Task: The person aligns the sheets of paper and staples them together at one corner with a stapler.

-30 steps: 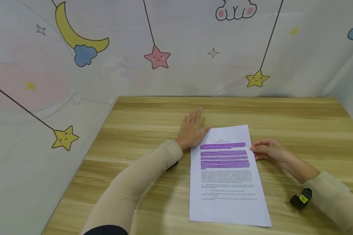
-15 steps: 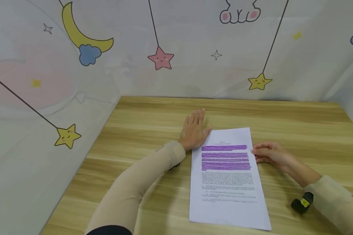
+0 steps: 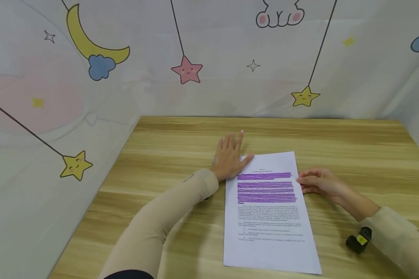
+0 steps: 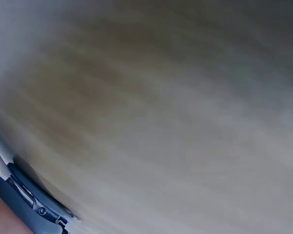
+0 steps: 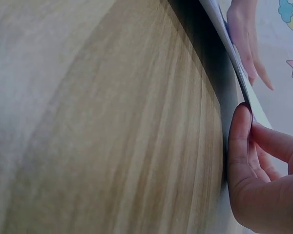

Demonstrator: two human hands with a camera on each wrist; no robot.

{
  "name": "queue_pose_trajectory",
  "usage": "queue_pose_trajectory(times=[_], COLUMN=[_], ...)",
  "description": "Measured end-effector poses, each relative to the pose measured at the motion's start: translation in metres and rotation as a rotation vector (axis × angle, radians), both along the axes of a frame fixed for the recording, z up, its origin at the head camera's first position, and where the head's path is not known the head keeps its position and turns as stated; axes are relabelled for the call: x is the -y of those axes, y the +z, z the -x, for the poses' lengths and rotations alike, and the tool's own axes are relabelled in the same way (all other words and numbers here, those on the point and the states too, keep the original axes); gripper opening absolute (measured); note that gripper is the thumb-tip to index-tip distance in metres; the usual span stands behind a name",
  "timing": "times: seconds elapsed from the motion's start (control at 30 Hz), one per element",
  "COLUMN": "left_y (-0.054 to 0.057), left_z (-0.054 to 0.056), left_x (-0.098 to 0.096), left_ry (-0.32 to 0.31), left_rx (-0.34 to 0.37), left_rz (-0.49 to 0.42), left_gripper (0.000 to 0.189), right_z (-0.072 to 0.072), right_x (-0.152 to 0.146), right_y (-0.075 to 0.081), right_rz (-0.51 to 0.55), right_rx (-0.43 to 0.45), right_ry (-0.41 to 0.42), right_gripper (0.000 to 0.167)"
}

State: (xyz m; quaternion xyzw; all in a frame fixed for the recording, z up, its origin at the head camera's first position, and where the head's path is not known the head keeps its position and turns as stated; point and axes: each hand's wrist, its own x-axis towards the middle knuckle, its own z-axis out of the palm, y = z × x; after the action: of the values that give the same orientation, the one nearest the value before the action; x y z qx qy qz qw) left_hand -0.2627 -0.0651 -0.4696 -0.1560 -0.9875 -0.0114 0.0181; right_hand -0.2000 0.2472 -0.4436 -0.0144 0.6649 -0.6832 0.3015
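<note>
A printed paper sheet (image 3: 265, 254), its upper lines struck over in purple, lies lengthwise before me. My left hand (image 3: 227, 159) rests over its upper left corner, fingers straight and spread, thumb across the top edge. Beside that hand the left wrist view shows a dark blue stapler (image 4: 36, 197) with metal parts; from the head it is almost wholly hidden under the palm. My right hand (image 3: 322, 182) pinches the sheet's right edge between thumb and fingers. In the right wrist view the paper edge (image 5: 229, 46) stands slightly off the table where the right fingertips (image 5: 241, 117) grip it.
The wood-grain table (image 3: 153, 155) runs back to a printed cloth backdrop (image 3: 227, 42) with stars and a moon. Cloth also borders the left and right sides. A black wrist camera (image 3: 359, 240) hangs below the right cuff.
The left hand's index finger has lifted and spread from the others, and its thumb reaches a little farther over the sheet. The right hand keeps its pinch. The head view has shifted slightly.
</note>
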Motion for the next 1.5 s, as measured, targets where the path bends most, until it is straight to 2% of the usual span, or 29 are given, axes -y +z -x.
queue_pose_trajectory(times=[0.2,0.5,0.73,1.13,1.5], left_y=[0.002,0.0,0.001,-0.001,-0.001], left_z=[-0.002,-0.003,-0.003,-0.006,-0.005], left_x=[0.002,0.003,0.0,-0.003,-0.001], left_ry=[0.008,-0.012,-0.025,-0.025,-0.005], left_rx=[-0.005,-0.024,0.019,0.089,0.062], left_rz=[0.028,0.084,0.142,0.155,0.13], left_gripper=[0.086,0.082,0.077,0.078,0.077], right_z=[0.001,-0.001,-0.001,-0.003,-0.002], right_x=[0.002,0.004,0.004,0.0,0.003], right_y=[0.005,0.007,0.004,-0.001,0.0], right_rz=[-0.031,-0.06,-0.054,-0.049,-0.071], right_rx=[0.004,0.006,-0.005,-0.01,-0.001], right_ry=[0.005,0.03,0.028,0.04,0.04], right_gripper=[0.008,0.006,0.007,0.009,0.008])
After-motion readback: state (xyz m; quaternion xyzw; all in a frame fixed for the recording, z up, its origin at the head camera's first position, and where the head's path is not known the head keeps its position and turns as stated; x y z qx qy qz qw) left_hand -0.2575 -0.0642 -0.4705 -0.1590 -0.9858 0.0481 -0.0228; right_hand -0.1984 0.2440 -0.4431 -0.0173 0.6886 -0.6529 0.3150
